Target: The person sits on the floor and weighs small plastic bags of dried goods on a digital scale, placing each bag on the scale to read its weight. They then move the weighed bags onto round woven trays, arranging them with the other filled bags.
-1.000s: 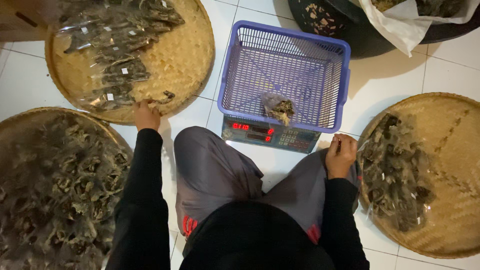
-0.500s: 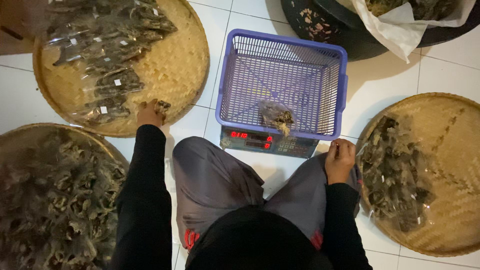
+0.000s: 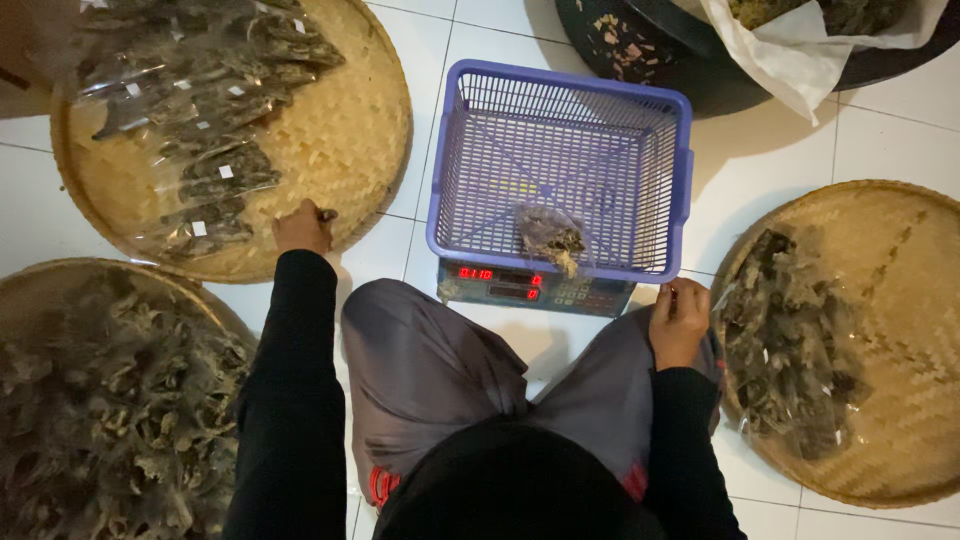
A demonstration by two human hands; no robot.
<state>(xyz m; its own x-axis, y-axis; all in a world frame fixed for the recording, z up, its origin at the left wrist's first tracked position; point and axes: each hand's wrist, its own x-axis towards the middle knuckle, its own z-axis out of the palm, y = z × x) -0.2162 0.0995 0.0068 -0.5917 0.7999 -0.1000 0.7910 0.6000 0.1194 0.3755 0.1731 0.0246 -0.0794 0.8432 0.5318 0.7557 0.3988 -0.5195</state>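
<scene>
Left hand [image 3: 303, 226] stretched out to the rim of the upper-left woven tray [image 3: 350, 150], fingers pinched on a small dark dried piece [image 3: 326, 214]. Right hand [image 3: 678, 320] curled shut by the knee, contents unclear. Clear packet [image 3: 550, 236] in purple basket [image 3: 560, 95] on scale [image 3: 530, 287]; white-labelled packets [image 3: 190, 140] rowed on tray

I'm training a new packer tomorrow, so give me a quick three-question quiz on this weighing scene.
1. True or false: the purple basket sits on the scale.
2. What lies inside the basket? A) one small bag of dried herbs B) a knife C) nothing
3. Which hand rests at the edge of the woven tray that holds the filled bags?

Key: 1 true. 2 A. 3 the left hand; the right hand is by the right tray.
</scene>
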